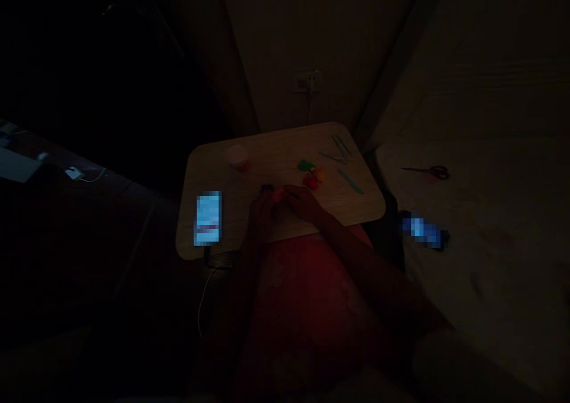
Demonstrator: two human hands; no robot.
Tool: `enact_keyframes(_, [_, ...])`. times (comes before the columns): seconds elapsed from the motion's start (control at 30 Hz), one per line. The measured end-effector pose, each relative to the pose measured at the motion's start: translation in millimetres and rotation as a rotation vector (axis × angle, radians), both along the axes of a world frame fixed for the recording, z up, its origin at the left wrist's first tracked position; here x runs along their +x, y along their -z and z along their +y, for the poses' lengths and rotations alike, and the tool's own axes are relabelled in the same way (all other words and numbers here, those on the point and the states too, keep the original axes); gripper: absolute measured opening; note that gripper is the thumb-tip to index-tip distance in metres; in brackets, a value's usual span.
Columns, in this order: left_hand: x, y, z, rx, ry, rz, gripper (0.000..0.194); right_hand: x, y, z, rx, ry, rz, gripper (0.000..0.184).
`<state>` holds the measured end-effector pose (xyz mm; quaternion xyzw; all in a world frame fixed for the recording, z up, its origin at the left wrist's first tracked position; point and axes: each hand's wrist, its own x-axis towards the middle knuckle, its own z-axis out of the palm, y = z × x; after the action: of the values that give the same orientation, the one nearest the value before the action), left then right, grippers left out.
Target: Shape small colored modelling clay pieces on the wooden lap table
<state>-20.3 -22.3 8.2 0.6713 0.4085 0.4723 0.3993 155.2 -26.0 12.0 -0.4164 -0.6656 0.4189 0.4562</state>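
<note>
In the dim head view, my left hand [262, 210] and my right hand [303, 202] meet over the near edge of a small wooden-topped table [209, 168]. Between their fingertips is a small pinkish-red lump of modelling clay [278, 195], closed in from both sides. A dark piece [266, 187] lies just beyond my left fingers. Past my right hand sit lumps of green clay [305, 165], orange-yellow clay [317, 174] and red clay [310, 181], close together. Darkness hides the finer finger positions.
Teal modelling tools [350, 181] lie at the table's right side. A lidded tub [238, 156] stands back left, and a lit phone [208, 219] rests front left with a cable below. On the pale surface at right are scissors [436, 172] and another lit device [423, 229].
</note>
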Motion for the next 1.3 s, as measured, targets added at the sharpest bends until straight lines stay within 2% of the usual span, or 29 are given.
enact_keyframes(0.1, [0,-2.7,0,-0.003,-0.004,0.003,0.052,0,2.2,1,-0.002,-0.012,0.013,0.042])
enact_keyframes(0.33, [9,-22.2,-10,0.044,-0.004,0.246,0.038,2,12.4,4,0.026,-0.014,-0.064,0.032])
enact_keyframes(0.5, [8,-15.4,-10,0.094,-0.027,0.398,0.027,1,11.0,3,-0.035,-0.069,0.053,0.029])
enact_keyframes(0.63, [3,-10.2,-8,0.125,-0.001,0.463,0.016,0,3.8,0,-0.07,-0.065,0.078,0.04])
enact_keyframes(0.77, [2,-12.4,-9,0.11,0.033,0.437,0.015,1,-3.3,-1,-0.051,-0.068,0.035,0.051])
enact_keyframes(0.87, [3,-15.8,-10,0.12,0.035,0.394,0.014,2,-5.9,0,-0.092,-0.088,0.071,0.056])
enact_keyframes(1.07, [1,-18.6,-10,0.129,0.089,0.375,0.015,6,-1.3,1,-0.178,-0.074,0.096,0.062])
enact_keyframes(1.2, [1,-14.7,-9,0.127,0.072,0.353,0.017,5,1.2,1,-0.192,-0.038,0.076,0.063])
enact_keyframes(1.3, [2,-13.7,-8,0.159,0.016,0.304,0.024,2,-0.4,2,-0.132,-0.026,0.057,0.065])
